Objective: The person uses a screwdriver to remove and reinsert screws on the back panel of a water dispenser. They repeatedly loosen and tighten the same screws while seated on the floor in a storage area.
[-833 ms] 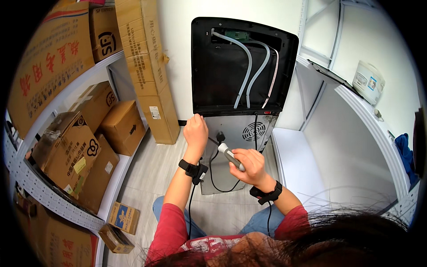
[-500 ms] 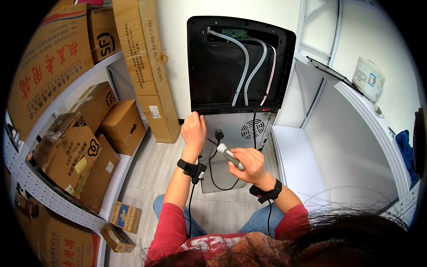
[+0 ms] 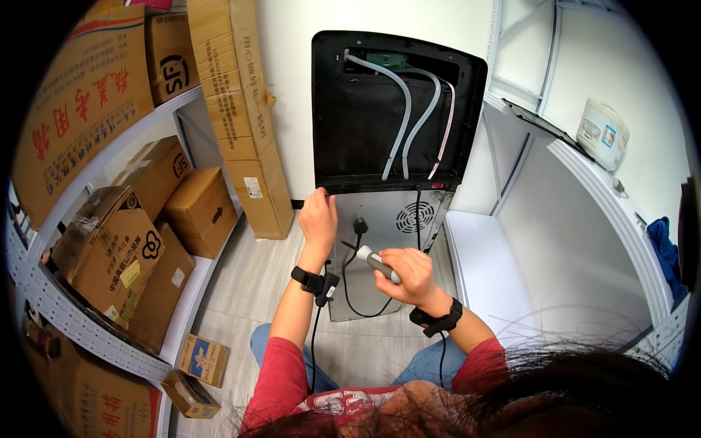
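My right hand [image 3: 410,276] is closed around the grey and white handle of a screwdriver [image 3: 374,263]; its dark shaft points up and left, in front of a metal cabinet's back. My left hand [image 3: 318,219] is closed with bent fingertips at the upper left corner of that metal cabinet [image 3: 380,208]; whether anything small is pinched there is hidden. Above stands the machine's black back shell [image 3: 365,124], with two pale tubes [image 3: 406,109], a thinner whitish tube [image 3: 447,131] and a green circuit board [image 3: 387,58]. A black power cord [image 3: 347,285] loops down over the metal, its plug [image 3: 360,225] hanging near my left hand.
Shelves at left hold several cardboard boxes [image 3: 109,255]. A tall carton [image 3: 259,182] stands by the wall. Two small boxes [image 3: 204,360] lie on the floor. At right, a white rice cooker [image 3: 602,135] and a blue cloth [image 3: 663,252] sit along a white shelf [image 3: 482,255].
The whole view has shifted slightly, so the machine sits a little lower in it. Both hands keep nearly the same hold and place.
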The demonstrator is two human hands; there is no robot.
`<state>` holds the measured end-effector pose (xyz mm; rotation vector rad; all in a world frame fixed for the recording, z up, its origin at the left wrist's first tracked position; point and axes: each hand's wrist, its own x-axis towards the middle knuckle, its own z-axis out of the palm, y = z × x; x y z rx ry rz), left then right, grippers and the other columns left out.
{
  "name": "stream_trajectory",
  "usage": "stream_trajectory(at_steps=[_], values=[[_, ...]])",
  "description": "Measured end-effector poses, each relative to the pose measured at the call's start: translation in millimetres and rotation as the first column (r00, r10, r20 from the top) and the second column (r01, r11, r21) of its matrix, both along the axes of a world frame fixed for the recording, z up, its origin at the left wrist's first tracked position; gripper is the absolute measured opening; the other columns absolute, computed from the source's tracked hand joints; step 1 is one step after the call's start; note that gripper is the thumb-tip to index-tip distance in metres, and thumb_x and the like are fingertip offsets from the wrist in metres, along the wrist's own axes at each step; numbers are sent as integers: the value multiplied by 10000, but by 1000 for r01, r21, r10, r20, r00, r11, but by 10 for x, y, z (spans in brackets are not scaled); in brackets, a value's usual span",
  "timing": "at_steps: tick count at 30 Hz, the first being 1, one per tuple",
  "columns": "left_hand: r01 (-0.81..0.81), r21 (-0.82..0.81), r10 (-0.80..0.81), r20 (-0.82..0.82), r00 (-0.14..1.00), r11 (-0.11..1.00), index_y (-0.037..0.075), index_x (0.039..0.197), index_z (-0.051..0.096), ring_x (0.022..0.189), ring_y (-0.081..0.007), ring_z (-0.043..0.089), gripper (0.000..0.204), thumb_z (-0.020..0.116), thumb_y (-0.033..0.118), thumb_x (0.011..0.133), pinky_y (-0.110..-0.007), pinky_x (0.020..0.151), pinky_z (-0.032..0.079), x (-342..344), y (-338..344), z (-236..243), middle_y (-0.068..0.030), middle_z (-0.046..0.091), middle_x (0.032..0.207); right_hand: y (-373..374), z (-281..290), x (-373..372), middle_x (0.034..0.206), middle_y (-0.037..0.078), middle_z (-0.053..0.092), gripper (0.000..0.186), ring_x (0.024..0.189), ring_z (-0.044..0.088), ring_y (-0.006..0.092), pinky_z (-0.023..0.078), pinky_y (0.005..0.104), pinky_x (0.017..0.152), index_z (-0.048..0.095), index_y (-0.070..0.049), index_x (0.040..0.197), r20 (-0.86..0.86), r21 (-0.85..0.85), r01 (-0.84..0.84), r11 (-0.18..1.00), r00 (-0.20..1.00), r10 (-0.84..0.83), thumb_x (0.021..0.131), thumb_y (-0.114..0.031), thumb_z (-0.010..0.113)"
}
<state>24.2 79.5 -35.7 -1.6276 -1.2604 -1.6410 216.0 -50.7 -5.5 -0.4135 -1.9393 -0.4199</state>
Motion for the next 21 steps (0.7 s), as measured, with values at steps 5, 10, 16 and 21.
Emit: stream_trajectory(at_steps=[5, 10, 16, 21], values=[[329, -55, -332, -258, 907, 943, 27, 983, 609, 621, -292, 549, 223, 632, 77, 767, -391, 548, 445, -147, -320, -130, -116, 551, 701, 99, 60, -119, 908, 115, 630, 257, 678, 577, 253, 454, 334, 592, 602, 3, 910, 44, -55, 2, 998, 999, 1, 697, -81, 720], [431, -164, -461, -271, 845, 887, 3, 1105, 591, 610, -257, 532, 473, 689, 118, 656, -354, 533, 444, -149, -757, -122, -81, 536, 704, 235, 158, -329, 942, 115, 623, 255, 730, 580, 259, 460, 352, 623, 604, -6, 920, 92, -72, -37, 997, 995, 44, 714, -110, 712], [234, -196, -250, -59, 967, 952, 6, 1076, 586, 721, -316, 624, 396, 709, 68, 706, -396, 601, 496, -361, -664, -477, -141, 633, 812, 521, 296, -663, 1026, 140, 598, 314, 774, 591, 303, 496, 382, 673, 562, -12, 1040, -22, -202, -203, 958, 979, 202, 810, -189, 682], [257, -43, -250, 124, 960, 965, 1, 1076, 584, 749, -338, 632, 344, 723, 85, 773, -385, 650, 504, -526, -609, -420, -169, 648, 844, 948, 322, -690, 775, 93, 557, 215, 636, 598, 263, 483, 339, 542, 548, -35, 857, 158, -112, 221, 969, 967, -202, 840, -204, 680]])
